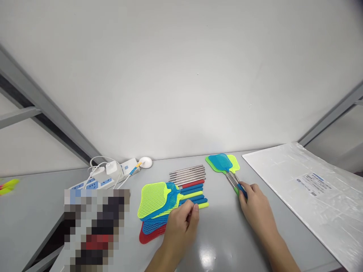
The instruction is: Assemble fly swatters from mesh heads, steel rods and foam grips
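A stack of several plastic fly-swatter heads [154, 204], yellow-green, blue and red, lies on the grey table [221, 234]. Beside it lie several coloured handle grips [194, 194] and a row of metal rods [187, 173]. My left hand [181, 226] is curled, with its fingertips pinching the end of a yellow-green grip [202, 205] at the front of that row. My right hand [253, 206] is closed around the blue and green handle ends of two assembled swatters [224, 164], a blue one on a yellow-green one, which lie flat to the right.
A white power strip [106, 177] with plugs and cables sits at the back left, with a round white puck [145, 163] next to it. A large plastic-wrapped sheet [312, 189] covers the right side. A pixelated block [96, 230] hides the front left. A white wall rises behind.
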`<act>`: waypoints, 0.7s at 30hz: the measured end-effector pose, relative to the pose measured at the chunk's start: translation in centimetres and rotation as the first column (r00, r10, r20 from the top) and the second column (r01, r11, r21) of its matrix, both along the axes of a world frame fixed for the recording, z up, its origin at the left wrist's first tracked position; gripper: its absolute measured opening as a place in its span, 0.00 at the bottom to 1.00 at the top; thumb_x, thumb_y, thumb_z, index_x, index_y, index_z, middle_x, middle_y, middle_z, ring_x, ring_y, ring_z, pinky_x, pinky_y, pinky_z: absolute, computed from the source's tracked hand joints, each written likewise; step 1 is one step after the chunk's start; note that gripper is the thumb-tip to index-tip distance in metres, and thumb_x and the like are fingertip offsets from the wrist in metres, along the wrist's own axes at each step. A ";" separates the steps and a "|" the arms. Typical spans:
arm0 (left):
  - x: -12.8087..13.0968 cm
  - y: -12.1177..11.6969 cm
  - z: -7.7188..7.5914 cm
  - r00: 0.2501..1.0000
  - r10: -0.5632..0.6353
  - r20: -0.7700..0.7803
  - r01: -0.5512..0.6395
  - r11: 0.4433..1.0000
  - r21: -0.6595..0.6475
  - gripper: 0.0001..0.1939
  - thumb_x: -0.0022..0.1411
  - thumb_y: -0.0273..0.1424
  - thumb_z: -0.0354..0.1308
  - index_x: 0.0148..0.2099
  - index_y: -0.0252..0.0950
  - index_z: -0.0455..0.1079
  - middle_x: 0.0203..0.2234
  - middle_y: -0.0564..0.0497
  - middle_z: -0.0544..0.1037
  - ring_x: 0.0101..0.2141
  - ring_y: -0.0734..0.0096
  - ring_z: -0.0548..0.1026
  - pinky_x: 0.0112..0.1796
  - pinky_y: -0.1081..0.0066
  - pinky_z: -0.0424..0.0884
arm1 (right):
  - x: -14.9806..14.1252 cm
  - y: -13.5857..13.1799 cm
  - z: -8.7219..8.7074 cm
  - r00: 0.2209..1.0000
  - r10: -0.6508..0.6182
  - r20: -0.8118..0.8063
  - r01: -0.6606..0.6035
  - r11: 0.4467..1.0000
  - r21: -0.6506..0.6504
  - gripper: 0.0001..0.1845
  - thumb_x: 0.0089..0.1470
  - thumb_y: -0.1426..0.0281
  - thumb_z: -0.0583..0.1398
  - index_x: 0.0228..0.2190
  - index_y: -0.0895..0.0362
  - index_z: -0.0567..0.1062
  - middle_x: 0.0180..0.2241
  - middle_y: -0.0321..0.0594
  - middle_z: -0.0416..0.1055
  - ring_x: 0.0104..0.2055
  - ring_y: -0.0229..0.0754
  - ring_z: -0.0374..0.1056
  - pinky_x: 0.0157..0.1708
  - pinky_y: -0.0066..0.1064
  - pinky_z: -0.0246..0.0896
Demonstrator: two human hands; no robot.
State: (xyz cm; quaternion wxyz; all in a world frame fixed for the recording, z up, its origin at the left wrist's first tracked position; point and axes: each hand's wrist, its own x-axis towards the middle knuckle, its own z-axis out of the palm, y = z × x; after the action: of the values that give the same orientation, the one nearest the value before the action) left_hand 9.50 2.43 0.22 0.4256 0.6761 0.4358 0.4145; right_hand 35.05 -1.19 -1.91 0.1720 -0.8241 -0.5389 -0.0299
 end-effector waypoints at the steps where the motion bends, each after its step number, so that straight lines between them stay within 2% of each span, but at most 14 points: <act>1: 0.0 0.0 0.0 1.000 0.002 -0.009 -0.002 1.000 0.011 0.19 0.62 0.31 0.59 0.21 0.39 0.58 0.15 0.57 0.57 0.19 0.70 0.54 0.25 0.68 0.45 | 0.0 -0.1 0.0 1.000 0.004 0.010 -0.004 1.000 0.004 0.20 0.65 0.66 0.49 0.52 0.57 0.72 0.37 0.44 0.66 0.32 0.45 0.64 0.34 0.37 0.56; 6: -0.2 -0.1 0.1 0.996 0.026 -0.084 -0.018 0.995 0.096 0.17 0.61 0.30 0.60 0.22 0.39 0.60 0.15 0.56 0.59 0.19 0.70 0.56 0.26 0.67 0.46 | 0.1 -0.9 -0.2 0.998 0.018 0.061 -0.020 0.999 0.043 0.19 0.64 0.64 0.51 0.52 0.55 0.73 0.35 0.43 0.66 0.36 0.48 0.66 0.35 0.39 0.55; 8: -0.5 -0.5 0.3 0.992 0.060 -0.108 -0.046 0.990 0.136 0.16 0.61 0.30 0.60 0.22 0.39 0.62 0.16 0.55 0.61 0.21 0.68 0.57 0.27 0.67 0.48 | -0.1 -1.2 -0.2 0.996 0.028 0.086 -0.038 0.994 0.106 0.19 0.63 0.61 0.53 0.51 0.55 0.73 0.35 0.43 0.67 0.37 0.49 0.66 0.35 0.40 0.55; 10: -0.9 -1.0 0.4 0.981 0.107 -0.161 -0.075 0.978 0.195 0.13 0.63 0.29 0.58 0.25 0.40 0.67 0.20 0.52 0.66 0.26 0.65 0.61 0.31 0.66 0.52 | -0.6 -1.2 0.3 0.990 0.103 0.099 -0.120 0.974 0.190 0.19 0.63 0.61 0.54 0.49 0.57 0.74 0.35 0.44 0.67 0.36 0.48 0.66 0.35 0.40 0.56; 12: -1.5 -1.8 0.3 0.938 0.184 -0.295 -0.092 0.950 0.298 0.10 0.65 0.29 0.54 0.31 0.41 0.72 0.29 0.49 0.72 0.32 0.61 0.64 0.36 0.64 0.56 | -1.6 -0.3 1.4 0.963 0.247 0.108 -0.266 0.939 0.217 0.18 0.65 0.63 0.52 0.48 0.58 0.74 0.35 0.45 0.68 0.35 0.47 0.67 0.35 0.39 0.58; 14: -2.0 -2.6 0.1 0.847 0.278 -0.454 -0.088 0.914 0.396 0.10 0.66 0.28 0.53 0.39 0.43 0.75 0.40 0.47 0.74 0.39 0.58 0.66 0.41 0.61 0.58 | -3.2 1.4 3.0 0.910 0.399 0.114 -0.413 0.897 0.159 0.17 0.66 0.66 0.50 0.47 0.58 0.75 0.36 0.46 0.68 0.36 0.46 0.67 0.36 0.38 0.60; 16: -2.2 -3.2 -0.3 0.756 0.357 -0.549 -0.096 0.890 0.447 0.11 0.66 0.28 0.54 0.46 0.44 0.76 0.46 0.46 0.73 0.42 0.56 0.66 0.43 0.59 0.59 | -5.1 4.0 4.7 0.853 0.509 0.115 -0.519 0.851 0.083 0.16 0.67 0.67 0.49 0.46 0.55 0.75 0.37 0.45 0.69 0.37 0.45 0.68 0.37 0.37 0.61; 19: -2.1 -3.7 -0.8 0.664 0.430 -0.612 -0.124 0.870 0.477 0.12 0.65 0.29 0.56 0.49 0.44 0.75 0.47 0.45 0.72 0.44 0.55 0.67 0.44 0.57 0.60 | -7.9 9.0 6.4 0.757 0.644 0.113 -0.642 0.764 -0.055 0.14 0.66 0.70 0.51 0.40 0.53 0.77 0.37 0.42 0.71 0.38 0.43 0.69 0.38 0.35 0.62; 21: -1.9 -3.8 -1.1 0.634 0.444 -0.633 -0.119 0.865 0.488 0.12 0.64 0.30 0.58 0.49 0.44 0.74 0.46 0.46 0.73 0.44 0.55 0.67 0.43 0.57 0.61 | -9.3 12.2 6.6 0.708 0.698 0.110 -0.684 0.716 -0.141 0.12 0.66 0.70 0.53 0.38 0.55 0.77 0.37 0.42 0.72 0.40 0.43 0.70 0.41 0.37 0.64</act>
State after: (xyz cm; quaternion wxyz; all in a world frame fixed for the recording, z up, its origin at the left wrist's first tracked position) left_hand 7.61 -1.39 -0.93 -0.0030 0.7773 0.5755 0.2540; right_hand 25.79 11.03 4.65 0.0912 -0.5645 -0.8204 -0.0030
